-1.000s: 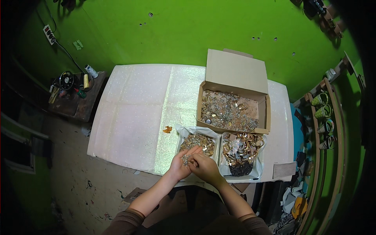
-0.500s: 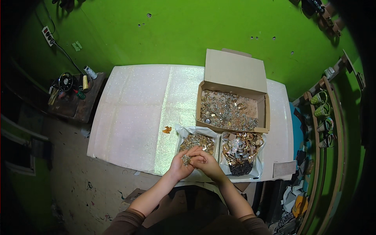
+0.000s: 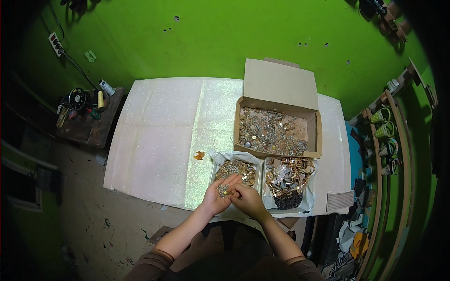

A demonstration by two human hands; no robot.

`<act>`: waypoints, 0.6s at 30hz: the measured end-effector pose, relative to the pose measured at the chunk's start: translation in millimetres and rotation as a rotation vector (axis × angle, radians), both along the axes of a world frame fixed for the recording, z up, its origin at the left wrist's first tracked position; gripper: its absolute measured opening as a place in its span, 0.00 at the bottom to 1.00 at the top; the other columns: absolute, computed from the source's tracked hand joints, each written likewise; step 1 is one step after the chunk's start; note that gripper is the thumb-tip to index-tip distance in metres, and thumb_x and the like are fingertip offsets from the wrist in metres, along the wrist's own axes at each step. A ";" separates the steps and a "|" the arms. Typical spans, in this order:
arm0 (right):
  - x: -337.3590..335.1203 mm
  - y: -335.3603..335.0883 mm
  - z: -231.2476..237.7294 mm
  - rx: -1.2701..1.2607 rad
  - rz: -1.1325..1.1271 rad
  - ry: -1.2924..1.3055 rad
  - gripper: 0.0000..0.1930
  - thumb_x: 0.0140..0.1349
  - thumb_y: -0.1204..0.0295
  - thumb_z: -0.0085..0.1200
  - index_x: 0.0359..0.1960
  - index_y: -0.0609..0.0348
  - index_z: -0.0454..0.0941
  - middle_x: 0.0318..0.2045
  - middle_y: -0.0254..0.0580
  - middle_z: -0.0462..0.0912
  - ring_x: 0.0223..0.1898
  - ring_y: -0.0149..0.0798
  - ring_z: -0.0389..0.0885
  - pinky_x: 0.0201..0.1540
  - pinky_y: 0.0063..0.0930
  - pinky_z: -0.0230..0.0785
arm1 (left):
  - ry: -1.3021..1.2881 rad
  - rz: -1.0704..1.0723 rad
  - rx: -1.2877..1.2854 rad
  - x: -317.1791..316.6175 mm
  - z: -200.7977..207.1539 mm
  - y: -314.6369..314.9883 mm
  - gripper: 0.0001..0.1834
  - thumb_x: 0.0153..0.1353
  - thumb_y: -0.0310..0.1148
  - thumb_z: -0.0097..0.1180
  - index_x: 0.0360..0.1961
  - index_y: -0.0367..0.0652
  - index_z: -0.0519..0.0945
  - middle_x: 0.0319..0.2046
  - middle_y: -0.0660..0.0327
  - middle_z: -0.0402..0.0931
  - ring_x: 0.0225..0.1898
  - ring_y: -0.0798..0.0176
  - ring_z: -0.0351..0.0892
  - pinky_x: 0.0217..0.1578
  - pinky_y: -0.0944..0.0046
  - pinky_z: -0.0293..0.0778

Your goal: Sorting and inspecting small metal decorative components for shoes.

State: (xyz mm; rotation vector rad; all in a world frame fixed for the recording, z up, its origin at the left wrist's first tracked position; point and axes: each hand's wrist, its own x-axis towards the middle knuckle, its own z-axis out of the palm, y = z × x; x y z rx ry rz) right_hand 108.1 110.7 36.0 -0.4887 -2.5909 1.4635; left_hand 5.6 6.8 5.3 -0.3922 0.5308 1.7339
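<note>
My left hand [image 3: 212,202] is cupped palm up in front of a lined tray, its fingertips over the near edge. In its palm lies a small heap of shiny metal pieces [image 3: 223,190], silvery with a gold-toned one among them. Bent over that palm, my right hand [image 3: 249,202] has its fingers drawn together at the heap; what they pinch, if anything, is hidden. The tray [image 3: 259,174] behind my hands holds many mixed gold and silver bits [image 3: 232,168]. To its right, a second lined tray [image 3: 307,206] carries larger shiny pieces and a dark beadlike pile [image 3: 288,202].
A cardboard box [image 3: 276,153] with its lid raised stands behind the trays, small metal bits spread inside. An orange-brown scrap [image 3: 199,155] lies on the glittery white table cover [image 3: 154,140]. Corrugated card [image 3: 340,203] rests at the right edge; a rack with sandals [image 3: 385,129] stands beyond.
The right hand's fingers have curled in more over the left palm. The left palm has opened a little, and its pieces lie more spread, with a gold-toned one now showing.
</note>
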 end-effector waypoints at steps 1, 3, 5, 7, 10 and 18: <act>0.3 0.5 -0.7 -0.038 0.009 -0.007 0.09 0.56 0.71 0.58 0.37 0.61 0.78 0.27 0.40 0.79 0.27 0.31 0.78 0.32 0.26 0.70 | -0.008 0.004 -0.014 0.0 1.9 0.5 0.27 0.68 0.38 0.28 0.66 0.38 0.56 0.66 0.55 0.56 0.66 0.58 0.55 0.62 0.57 0.56; 1.1 2.3 2.8 -0.250 -0.028 -0.047 0.08 0.57 0.72 0.57 0.36 0.62 0.78 0.28 0.37 0.78 0.28 0.28 0.77 0.32 0.23 0.69 | -0.027 0.013 -0.018 -0.5 4.6 1.0 0.26 0.68 0.37 0.28 0.65 0.38 0.57 0.66 0.55 0.57 0.65 0.59 0.58 0.60 0.58 0.59; 2.8 6.4 0.9 -0.462 -0.066 -0.085 0.07 0.57 0.73 0.56 0.36 0.63 0.77 0.28 0.35 0.78 0.29 0.25 0.76 0.32 0.20 0.68 | -0.044 0.021 -0.021 -0.9 2.4 0.1 0.26 0.68 0.37 0.28 0.65 0.37 0.59 0.65 0.55 0.59 0.64 0.59 0.60 0.59 0.58 0.62; 5.0 14.1 -8.4 -0.607 -0.145 -0.033 0.07 0.59 0.74 0.54 0.37 0.64 0.77 0.31 0.32 0.76 0.30 0.21 0.74 0.32 0.16 0.67 | -0.086 0.050 0.028 -1.8 -5.7 -2.7 0.25 0.68 0.37 0.29 0.63 0.37 0.60 0.64 0.55 0.60 0.63 0.59 0.61 0.60 0.58 0.61; 4.9 22.9 5.2 -0.681 -0.258 0.028 0.07 0.61 0.73 0.53 0.38 0.62 0.78 0.29 0.24 0.75 0.28 0.17 0.66 0.32 0.13 0.60 | -0.127 0.092 0.050 -2.1 -8.7 -6.8 0.25 0.68 0.37 0.30 0.63 0.37 0.61 0.63 0.55 0.61 0.63 0.59 0.61 0.61 0.59 0.61; 2.4 17.7 12.0 -0.085 -0.140 0.151 0.13 0.56 0.74 0.56 0.43 0.63 0.78 0.43 0.47 0.76 0.50 0.44 0.74 0.53 0.33 0.66 | -0.162 0.068 0.217 -1.8 -31.2 -14.1 0.25 0.69 0.37 0.31 0.63 0.39 0.62 0.61 0.55 0.64 0.60 0.60 0.64 0.60 0.60 0.62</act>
